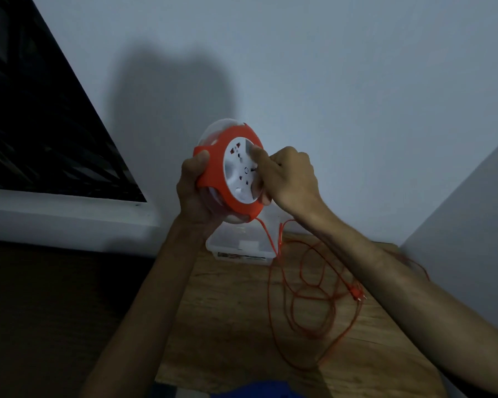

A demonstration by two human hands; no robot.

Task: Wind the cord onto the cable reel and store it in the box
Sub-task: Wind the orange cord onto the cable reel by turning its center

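I hold an orange cable reel with a white socket face up in front of the wall. My left hand grips its rim and underside from the left. My right hand is closed on the white face of the reel, fingers pressed against it. An orange cord hangs from the reel's bottom and lies in loose loops on the wooden floor, with its plug at the right. A clear plastic box stands on the floor against the wall, just below the reel.
A white wall is straight ahead and another wall face closes the right side. A dark window with a white sill is at the left. The floor at the left is dark.
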